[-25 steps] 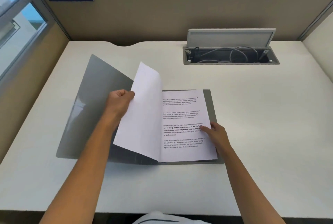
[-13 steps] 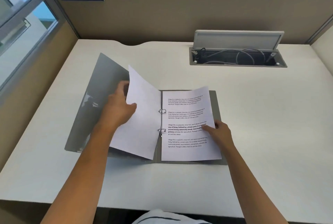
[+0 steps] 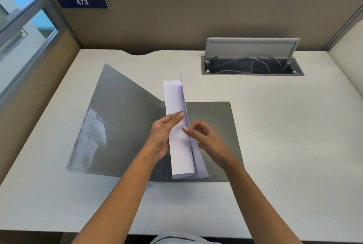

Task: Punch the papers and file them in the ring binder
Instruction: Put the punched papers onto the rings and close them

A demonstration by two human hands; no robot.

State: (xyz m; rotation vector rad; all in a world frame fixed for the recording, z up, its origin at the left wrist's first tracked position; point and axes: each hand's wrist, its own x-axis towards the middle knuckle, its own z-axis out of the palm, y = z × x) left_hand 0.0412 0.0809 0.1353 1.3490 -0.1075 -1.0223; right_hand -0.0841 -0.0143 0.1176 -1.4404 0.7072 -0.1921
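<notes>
A grey ring binder (image 3: 121,118) lies open on the desk, its left cover tilted up and its right cover flat. The white papers (image 3: 177,125) stand nearly upright over the binder's spine, seen almost edge-on. My left hand (image 3: 164,135) lies flat against the left face of the sheets. My right hand (image 3: 204,137) pinches them from the right with thumb and fingers. The rings are hidden behind the paper and my hands.
An open cable hatch (image 3: 252,66) with its lid raised and wires inside sits in the desk at the back right. Partition walls (image 3: 196,21) close the desk behind and at both sides. A number plate (image 3: 82,2) hangs at the top left.
The papers lay spread open, one sheet held left and the printed stack flat on the right. Both hands have now brought the sheets together upright over the spine.
</notes>
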